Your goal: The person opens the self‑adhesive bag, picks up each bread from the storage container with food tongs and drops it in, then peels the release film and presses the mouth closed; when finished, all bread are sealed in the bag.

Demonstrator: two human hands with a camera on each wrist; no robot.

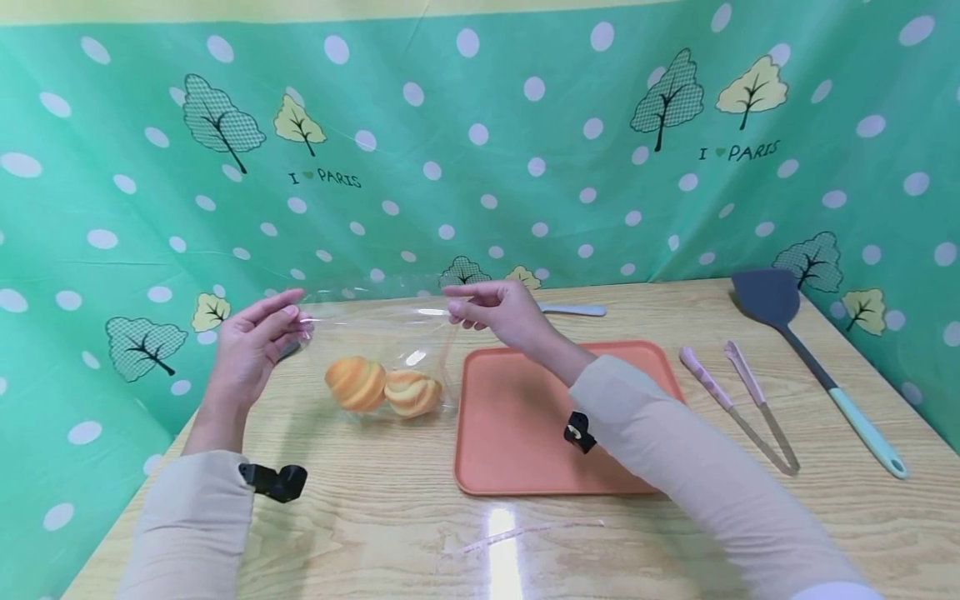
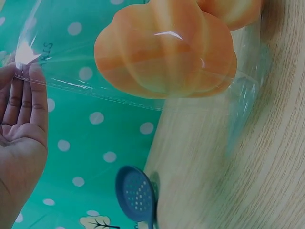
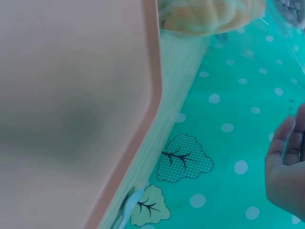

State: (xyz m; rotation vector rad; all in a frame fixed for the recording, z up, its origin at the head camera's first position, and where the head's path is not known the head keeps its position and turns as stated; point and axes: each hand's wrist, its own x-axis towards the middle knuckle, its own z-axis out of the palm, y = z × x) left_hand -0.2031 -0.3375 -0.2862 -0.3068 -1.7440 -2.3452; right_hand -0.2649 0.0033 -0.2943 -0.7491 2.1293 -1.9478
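A clear plastic bag (image 1: 375,333) hangs between my two hands, its top edge stretched wide. Inside, at the bottom, lie two bread rolls, the left one (image 1: 356,383) and the right one (image 1: 412,393), golden and ridged. At the bag's upper left corner my left hand (image 1: 255,346) pinches the film between thumb and fingers. The upper right corner is pinched by my right hand (image 1: 504,312), which reaches over the salmon-coloured tray (image 1: 517,450). In the left wrist view, one roll (image 2: 164,52) shows large through the film.
Tongs (image 1: 738,408) with pink-tipped arms lie right of the tray, beside a dark spatula (image 1: 767,296). A thin pinkish strip (image 1: 532,531) lies in front. A light blue handle (image 1: 577,310) shows behind the tray. In the left wrist view there is a dark perforated skimmer (image 2: 135,193).
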